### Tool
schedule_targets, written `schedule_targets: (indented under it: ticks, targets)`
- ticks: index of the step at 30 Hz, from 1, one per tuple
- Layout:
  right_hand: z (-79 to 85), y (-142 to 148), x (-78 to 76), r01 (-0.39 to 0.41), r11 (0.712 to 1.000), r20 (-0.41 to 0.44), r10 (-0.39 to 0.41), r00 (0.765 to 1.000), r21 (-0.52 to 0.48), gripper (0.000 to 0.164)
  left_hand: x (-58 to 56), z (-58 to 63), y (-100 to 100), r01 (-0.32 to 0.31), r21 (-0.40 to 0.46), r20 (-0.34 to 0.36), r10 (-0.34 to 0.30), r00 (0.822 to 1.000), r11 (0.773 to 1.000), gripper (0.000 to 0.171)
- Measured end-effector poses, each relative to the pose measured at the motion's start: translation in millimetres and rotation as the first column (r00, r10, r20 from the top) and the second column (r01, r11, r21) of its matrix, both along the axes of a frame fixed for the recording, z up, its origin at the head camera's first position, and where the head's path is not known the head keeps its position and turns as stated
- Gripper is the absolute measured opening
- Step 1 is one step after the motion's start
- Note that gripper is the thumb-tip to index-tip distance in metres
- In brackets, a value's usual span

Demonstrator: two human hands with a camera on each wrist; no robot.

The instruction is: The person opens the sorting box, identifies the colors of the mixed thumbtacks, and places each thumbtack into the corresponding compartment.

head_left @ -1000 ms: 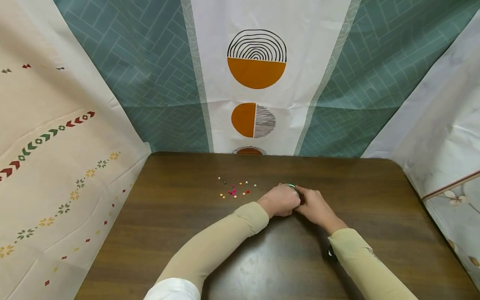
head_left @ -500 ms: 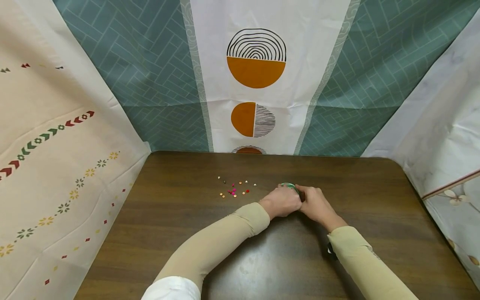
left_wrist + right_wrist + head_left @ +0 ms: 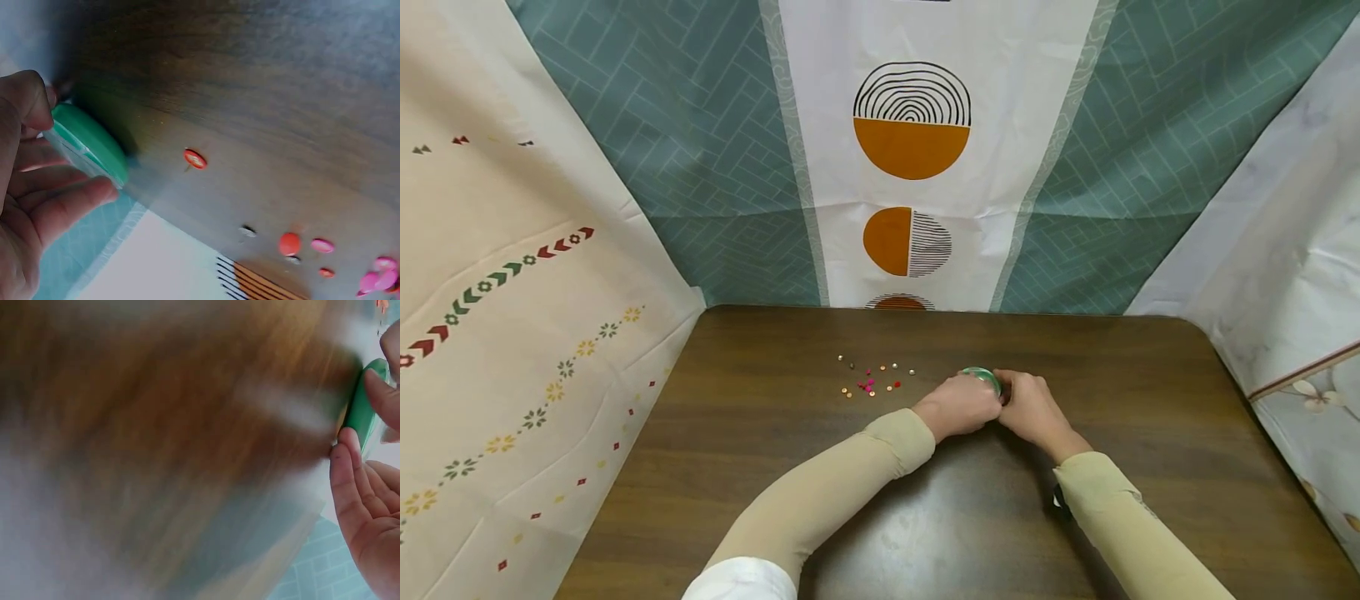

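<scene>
Both hands hold a small round green container (image 3: 983, 375) with a clear face, low over the brown table's far half. In the left wrist view, the thumb and fingers of my left hand (image 3: 964, 403) grip the green rim (image 3: 90, 140) from both sides. My right hand (image 3: 1032, 410) pinches the same container from the right; its thumb and fingertips lie on the green edge (image 3: 361, 411) in the right wrist view. From the head view, the left hand covers most of the container.
Left of the hands, several small button-like pieces lie scattered on the table, among them a red one (image 3: 897, 385) and a pink one (image 3: 870, 382). An orange-rimmed piece (image 3: 195, 159) lies near the container. Patterned cloths (image 3: 737, 208) hang behind the table (image 3: 760, 467) and along its sides.
A little more of the green rim shows between the hands than a second ago. Both hands stay in nearly the same place, and the scattered pieces have not moved.
</scene>
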State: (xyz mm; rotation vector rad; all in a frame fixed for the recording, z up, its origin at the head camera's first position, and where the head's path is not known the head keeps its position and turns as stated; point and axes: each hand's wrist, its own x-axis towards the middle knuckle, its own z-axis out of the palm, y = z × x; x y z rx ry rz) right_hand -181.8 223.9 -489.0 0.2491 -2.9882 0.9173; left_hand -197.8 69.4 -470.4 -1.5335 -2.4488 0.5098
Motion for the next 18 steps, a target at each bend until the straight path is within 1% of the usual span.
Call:
schedule_targets:
  ticks: [3,5,9,12,14,16,18]
  targets:
    - [-1.7,0,-1.1,0.013,1.000,0.009,-0.012,1.000,-0.025,0.052,-3.7,2.9,-5,-0.010,0.043,0.076,0.007,0.997,0.999,0.011]
    - [-2.2,0,-1.2,0.020,0.999,0.018,-0.019,1.000,-0.046,0.054,-7.2,4.4,-10,-0.007,0.080,0.116,-0.003,0.993,0.997,0.008]
    - [-2.3,1,-0.2,0.041,0.993,0.058,-0.035,0.998,-0.112,0.062,-14.8,5.5,-20,0.009,0.159,0.138,-0.032,0.990,0.987,0.017]
    - [-1.9,1,0.9,0.067,0.985,0.091,-0.053,0.994,-0.159,0.065,-21.1,5.7,-28,0.002,0.235,0.189,-0.048,0.981,0.972,0.022]
    - [-1.6,1,1.5,0.078,0.981,0.111,-0.059,0.992,-0.179,0.066,-25.4,6.0,-32,-0.017,0.289,0.253,-0.059,0.966,0.957,0.021]
    - [-1.5,0,1.7,0.094,0.978,0.120,-0.072,0.990,-0.188,0.066,-29.6,6.0,-36,-0.046,0.343,0.323,-0.072,0.944,0.938,0.021]
    - [-1.7,1,1.6,0.098,0.977,0.125,-0.074,0.989,-0.190,0.066,-33.4,6.2,-39,-0.074,0.388,0.374,-0.084,0.924,0.919,0.021]
